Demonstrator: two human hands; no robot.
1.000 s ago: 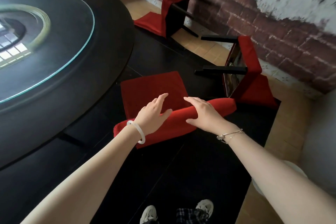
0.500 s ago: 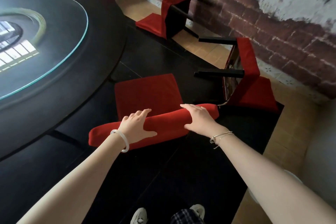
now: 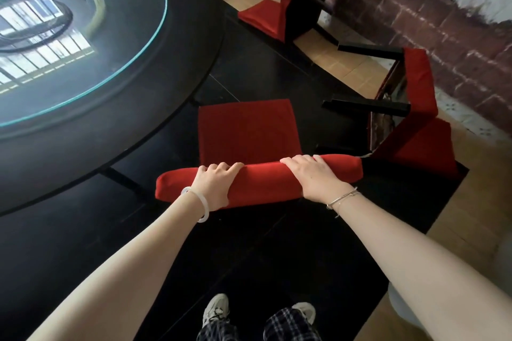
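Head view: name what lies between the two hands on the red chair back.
In the head view, only a bare stretch of the red chair back lies between the left hand and the right hand; nothing else sits there.

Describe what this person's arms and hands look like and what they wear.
Both forearms are bare, with no sleeves in view. The left hand and right hand are ungloved. The left wrist carries a smooth, thick, milky-white bangle. The right wrist carries a thin silver-coloured bracelet with a short loose end.
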